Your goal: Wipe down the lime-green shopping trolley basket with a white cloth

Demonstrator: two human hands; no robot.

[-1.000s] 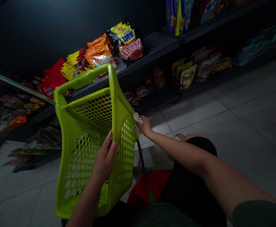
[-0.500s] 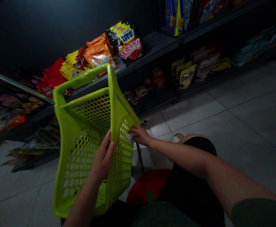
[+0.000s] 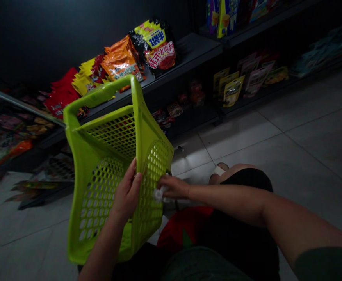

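Observation:
A lime-green plastic shopping basket is tipped on its side in front of me, its mouth and handle facing left and up. My left hand grips the basket's near rim, thumb outside and fingers reaching in. On the outer face of the perforated side, my right hand presses a crumpled white wipe, closed around it. Whether the wipe is cloth or paper I cannot tell. Nothing is visible inside the basket apart from its own slotted walls.
Behind the basket runs a dark shelf with orange noodle packs, black noodle packs and red packs. Yellow pouches stand on the lower shelf. A red round object lies near my knees, above the tiled floor.
My right hand has slid down along the basket's side with the white wipe. The left hand stays on the rim. The view has shifted slightly.

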